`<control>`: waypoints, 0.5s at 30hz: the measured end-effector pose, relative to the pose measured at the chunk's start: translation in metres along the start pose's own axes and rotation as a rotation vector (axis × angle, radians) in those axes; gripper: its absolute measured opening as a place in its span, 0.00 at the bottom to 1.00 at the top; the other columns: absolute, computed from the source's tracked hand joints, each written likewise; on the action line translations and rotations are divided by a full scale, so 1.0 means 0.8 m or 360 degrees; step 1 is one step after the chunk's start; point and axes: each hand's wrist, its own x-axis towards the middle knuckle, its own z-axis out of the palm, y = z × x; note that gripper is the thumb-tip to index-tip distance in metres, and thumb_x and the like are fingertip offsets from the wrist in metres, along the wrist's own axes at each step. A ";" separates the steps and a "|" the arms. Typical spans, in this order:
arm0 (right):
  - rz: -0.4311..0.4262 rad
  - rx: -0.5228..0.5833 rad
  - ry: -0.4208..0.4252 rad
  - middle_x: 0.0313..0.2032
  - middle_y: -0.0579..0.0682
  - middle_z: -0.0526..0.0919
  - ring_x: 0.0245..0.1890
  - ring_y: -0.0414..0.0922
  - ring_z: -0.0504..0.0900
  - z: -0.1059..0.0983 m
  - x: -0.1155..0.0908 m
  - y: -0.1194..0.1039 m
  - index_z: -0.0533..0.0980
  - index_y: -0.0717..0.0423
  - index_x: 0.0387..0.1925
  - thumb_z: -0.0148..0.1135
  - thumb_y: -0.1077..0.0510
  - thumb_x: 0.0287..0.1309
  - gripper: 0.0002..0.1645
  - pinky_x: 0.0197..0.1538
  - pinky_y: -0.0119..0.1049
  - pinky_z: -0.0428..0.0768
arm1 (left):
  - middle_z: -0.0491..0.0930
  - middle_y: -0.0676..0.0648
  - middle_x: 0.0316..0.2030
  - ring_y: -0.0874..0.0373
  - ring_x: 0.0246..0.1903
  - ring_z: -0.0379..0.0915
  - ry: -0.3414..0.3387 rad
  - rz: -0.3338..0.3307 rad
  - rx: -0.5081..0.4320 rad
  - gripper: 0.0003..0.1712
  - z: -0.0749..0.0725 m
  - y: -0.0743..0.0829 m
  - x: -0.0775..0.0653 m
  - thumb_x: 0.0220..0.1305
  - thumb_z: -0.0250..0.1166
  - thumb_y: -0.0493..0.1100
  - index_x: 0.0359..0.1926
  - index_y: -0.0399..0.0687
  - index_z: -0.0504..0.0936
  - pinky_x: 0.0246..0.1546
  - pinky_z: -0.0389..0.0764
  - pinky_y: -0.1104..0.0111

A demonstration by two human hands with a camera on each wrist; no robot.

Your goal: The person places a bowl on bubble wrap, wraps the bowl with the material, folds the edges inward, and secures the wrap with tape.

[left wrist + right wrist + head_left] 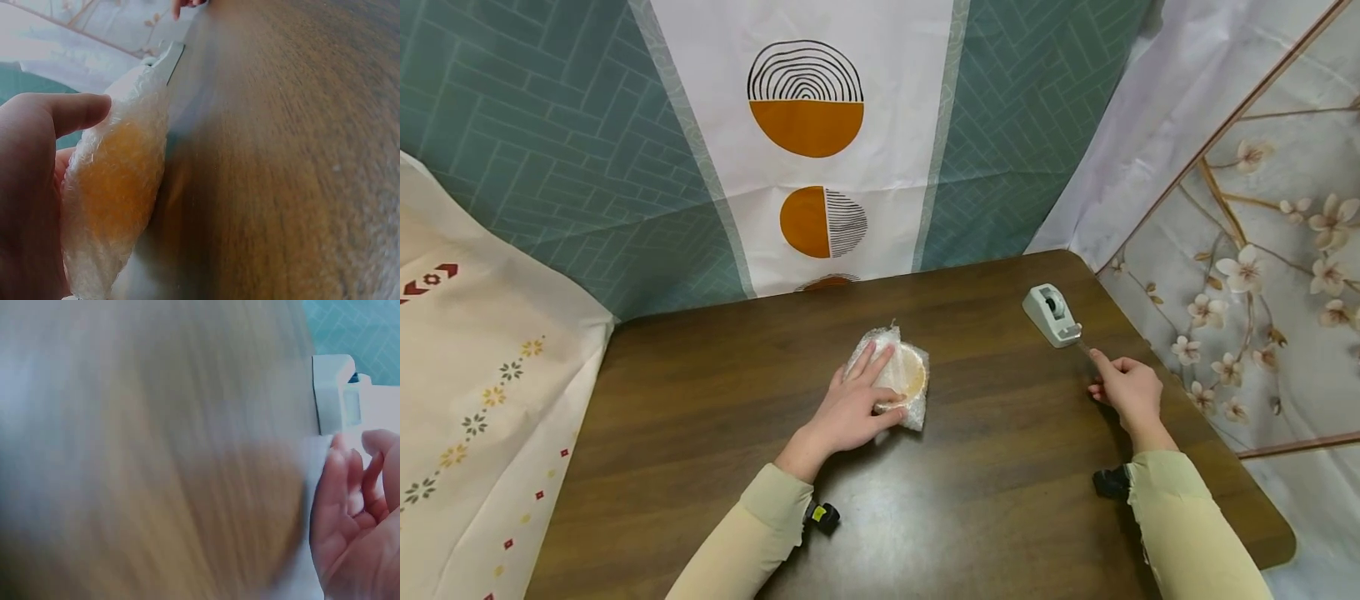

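Note:
A round, yellowish object wrapped in bubble wrap (914, 373) lies on the table. My left hand (846, 408) rests on its left part, fingers spread over the wrap and thumb at the near edge. In the left wrist view the bubble-wrapped bundle (125, 181) shows orange through the cloudy plastic. Off to the right, a white tape dispenser (1049, 314) stands on the table. Just in front of it, my right hand (1129, 392) pinches the end of a thin strip of clear tape (1083, 345) that runs from the dispenser's cutting edge.
The brown wooden table (715, 383) has rounded corners. Behind it hangs a green and white patterned cloth (895, 167). A floral curtain (1247, 333) runs close along the right edge, and a cream cloth (497, 350) hangs at the left.

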 end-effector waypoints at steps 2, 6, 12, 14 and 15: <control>-0.0131 -0.0227 -0.0001 0.22 0.45 0.85 0.21 0.38 0.86 -0.010 -0.002 -0.003 0.80 0.64 0.38 0.60 0.29 0.72 0.38 0.29 0.33 0.86 | 0.41 0.55 0.86 0.53 0.85 0.22 0.0005 0.0000 0.0004 0.28 0.001 -0.001 0.000 0.77 0.56 0.70 0.58 0.63 0.91 0.73 0.51 0.29; -0.0368 -0.0668 -0.0030 0.22 0.45 0.86 0.22 0.44 0.81 -0.035 -0.005 -0.017 0.81 0.58 0.33 0.54 0.26 0.73 0.39 0.28 0.38 0.77 | 0.41 0.54 0.86 0.53 0.85 0.22 0.0003 0.0002 -0.0017 0.28 0.002 -0.001 0.000 0.77 0.56 0.70 0.58 0.63 0.91 0.73 0.50 0.29; -0.0590 -0.0909 -0.0352 0.27 0.47 0.87 0.29 0.49 0.83 -0.063 -0.009 -0.065 0.81 0.57 0.32 0.49 0.27 0.78 0.39 0.32 0.42 0.75 | 0.41 0.54 0.86 0.52 0.85 0.23 0.0016 0.0009 -0.0015 0.27 0.000 -0.001 0.000 0.77 0.56 0.70 0.58 0.64 0.91 0.73 0.51 0.29; -0.0639 -0.0990 -0.0491 0.29 0.47 0.88 0.31 0.48 0.85 -0.068 -0.011 -0.082 0.81 0.55 0.33 0.47 0.29 0.80 0.37 0.34 0.42 0.76 | 0.41 0.54 0.86 0.53 0.85 0.23 0.0012 0.0007 -0.0014 0.27 -0.001 0.000 0.000 0.77 0.56 0.70 0.59 0.64 0.91 0.73 0.51 0.29; -0.0670 -0.1030 -0.0557 0.29 0.47 0.87 0.30 0.48 0.84 -0.069 -0.012 -0.091 0.81 0.54 0.33 0.46 0.31 0.81 0.36 0.34 0.42 0.75 | 0.41 0.54 0.86 0.53 0.85 0.23 0.0007 0.0004 -0.0017 0.28 -0.001 0.000 0.000 0.77 0.56 0.70 0.59 0.64 0.91 0.73 0.51 0.29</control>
